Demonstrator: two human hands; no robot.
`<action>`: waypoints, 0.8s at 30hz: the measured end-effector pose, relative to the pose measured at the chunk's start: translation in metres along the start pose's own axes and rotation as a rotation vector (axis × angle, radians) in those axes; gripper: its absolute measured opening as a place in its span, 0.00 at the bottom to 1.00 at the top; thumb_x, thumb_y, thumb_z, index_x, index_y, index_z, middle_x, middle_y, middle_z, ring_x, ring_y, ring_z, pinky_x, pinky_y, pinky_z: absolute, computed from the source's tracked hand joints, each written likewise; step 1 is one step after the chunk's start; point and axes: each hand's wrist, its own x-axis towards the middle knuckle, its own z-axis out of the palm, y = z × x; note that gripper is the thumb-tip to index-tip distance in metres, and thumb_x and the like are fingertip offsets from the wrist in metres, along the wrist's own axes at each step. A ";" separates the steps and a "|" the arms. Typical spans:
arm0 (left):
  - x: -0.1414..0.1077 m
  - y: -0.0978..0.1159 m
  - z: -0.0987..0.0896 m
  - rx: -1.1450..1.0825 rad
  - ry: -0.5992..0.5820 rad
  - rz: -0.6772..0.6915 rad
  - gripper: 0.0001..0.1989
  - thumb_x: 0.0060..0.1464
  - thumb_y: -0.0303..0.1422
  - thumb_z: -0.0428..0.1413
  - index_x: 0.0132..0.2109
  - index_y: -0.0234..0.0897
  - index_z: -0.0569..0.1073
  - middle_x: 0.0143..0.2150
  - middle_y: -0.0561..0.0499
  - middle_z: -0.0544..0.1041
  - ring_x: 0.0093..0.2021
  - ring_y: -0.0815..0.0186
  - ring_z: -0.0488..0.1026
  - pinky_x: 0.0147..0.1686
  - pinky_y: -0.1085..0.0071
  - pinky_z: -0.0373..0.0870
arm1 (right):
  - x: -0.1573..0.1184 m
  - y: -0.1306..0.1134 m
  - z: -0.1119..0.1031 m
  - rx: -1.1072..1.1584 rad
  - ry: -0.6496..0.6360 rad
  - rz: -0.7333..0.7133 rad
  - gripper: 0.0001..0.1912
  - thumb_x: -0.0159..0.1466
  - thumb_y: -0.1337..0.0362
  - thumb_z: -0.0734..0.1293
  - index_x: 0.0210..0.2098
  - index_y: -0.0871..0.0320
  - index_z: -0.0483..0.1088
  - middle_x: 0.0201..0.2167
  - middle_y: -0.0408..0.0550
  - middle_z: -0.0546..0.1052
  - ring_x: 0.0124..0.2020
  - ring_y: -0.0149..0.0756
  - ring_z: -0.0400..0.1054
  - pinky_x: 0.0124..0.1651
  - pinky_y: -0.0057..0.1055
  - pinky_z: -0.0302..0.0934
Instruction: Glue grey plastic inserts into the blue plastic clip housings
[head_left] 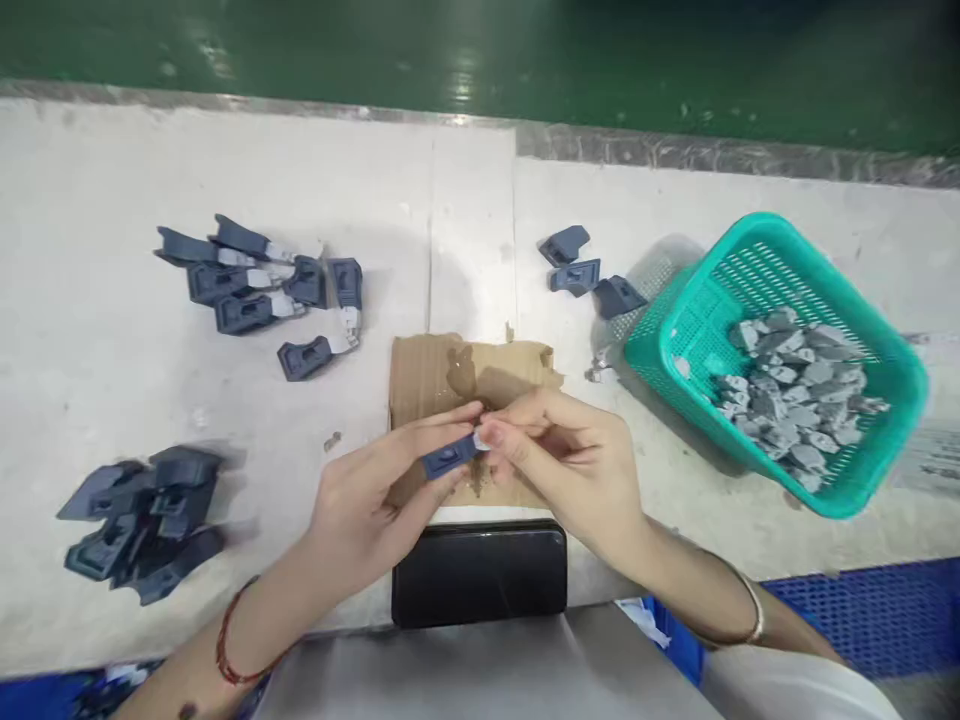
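Dark blue plastic piece (448,458), pinched in the left hand (360,505) above the cardboard (427,375) on the table (97,330); the right hand (574,455) pinches a small grey insert (481,441) at its end. Joining appears underway; seating likely needs aligned pressure.

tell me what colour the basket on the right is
Teal green. The basket, holding grey parts, shows best in the head view.
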 end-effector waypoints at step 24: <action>-0.003 0.001 -0.004 0.148 0.091 0.023 0.10 0.62 0.27 0.62 0.49 0.39 0.75 0.43 0.51 0.85 0.38 0.69 0.83 0.39 0.78 0.79 | 0.000 -0.002 -0.012 -0.384 -0.223 -0.297 0.04 0.69 0.71 0.69 0.42 0.57 0.75 0.38 0.45 0.83 0.40 0.31 0.78 0.43 0.26 0.73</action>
